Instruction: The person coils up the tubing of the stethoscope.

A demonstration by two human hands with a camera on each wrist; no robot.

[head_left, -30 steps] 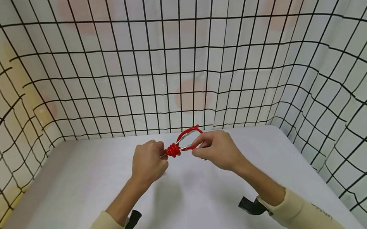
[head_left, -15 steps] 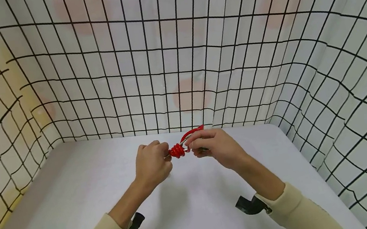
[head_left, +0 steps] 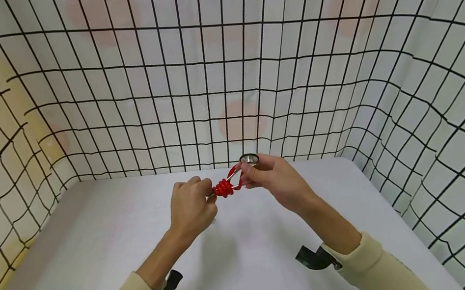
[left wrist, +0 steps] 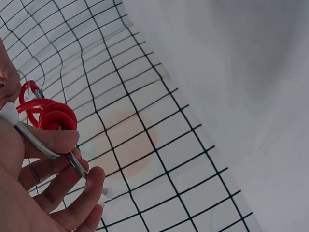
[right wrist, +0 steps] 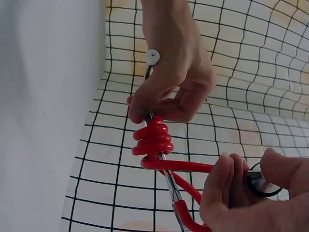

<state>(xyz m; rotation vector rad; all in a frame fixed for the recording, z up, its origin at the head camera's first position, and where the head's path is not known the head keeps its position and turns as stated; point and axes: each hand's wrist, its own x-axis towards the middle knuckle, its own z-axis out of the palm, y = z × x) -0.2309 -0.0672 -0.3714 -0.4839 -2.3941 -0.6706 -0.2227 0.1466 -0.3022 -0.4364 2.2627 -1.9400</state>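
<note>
A stethoscope with red tubing is held between both hands above the table. Its tube is wound in a tight coil (head_left: 222, 188) around the metal ear tubes (right wrist: 170, 186). My left hand (head_left: 192, 206) grips the ear tubes just left of the coil, with a white ear tip (right wrist: 152, 57) sticking out past the thumb side. My right hand (head_left: 281, 181) pinches the tube's end by the round chest piece (head_left: 249, 159), which has a black rim. Between the hands, a loop of red tube (right wrist: 190, 166) runs from the coil. The right fingers partly hide this loop.
A white-covered table (head_left: 110, 261) lies below the hands. White cloth walls with a black grid (head_left: 225, 91) stand at the back and both sides. Black camera mounts (head_left: 315, 257) sit at both beige sleeves (head_left: 379, 268).
My right hand first moved in toward the coil, then turned and rose slightly, bringing the chest piece into sight. The loop beside the coil looks smaller. My left hand has shifted slightly right, still gripping.
</note>
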